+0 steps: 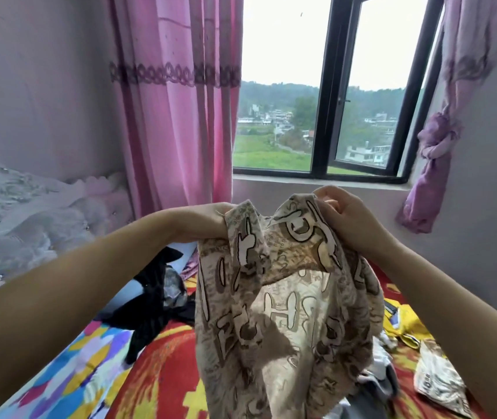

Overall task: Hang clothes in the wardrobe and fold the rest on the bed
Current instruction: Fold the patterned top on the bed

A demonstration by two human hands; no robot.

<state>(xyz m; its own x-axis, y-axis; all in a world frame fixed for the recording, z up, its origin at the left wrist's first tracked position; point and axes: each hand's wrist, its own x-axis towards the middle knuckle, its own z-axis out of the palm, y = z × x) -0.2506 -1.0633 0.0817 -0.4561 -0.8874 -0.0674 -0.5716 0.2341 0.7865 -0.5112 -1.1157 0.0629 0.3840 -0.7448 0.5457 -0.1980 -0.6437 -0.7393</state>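
Gripping beige patterned garment (283, 297) top edge, both hands' fingers clenched: left hand (201, 220), right hand (344, 216); print unreadable.

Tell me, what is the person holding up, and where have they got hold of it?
A beige patterned garment, held up by its top edge: the left hand and right hand each grip one upper corner.

The left hand (207, 220) fingers seem tucked behind the patterned garment (283, 297), whose hem leaves the bottom edge.

Patterned garment (283, 297) held up over the bed (162, 376), black clothing (153, 300) left of it, window (325, 95) behind, curtain (177, 98) left of window
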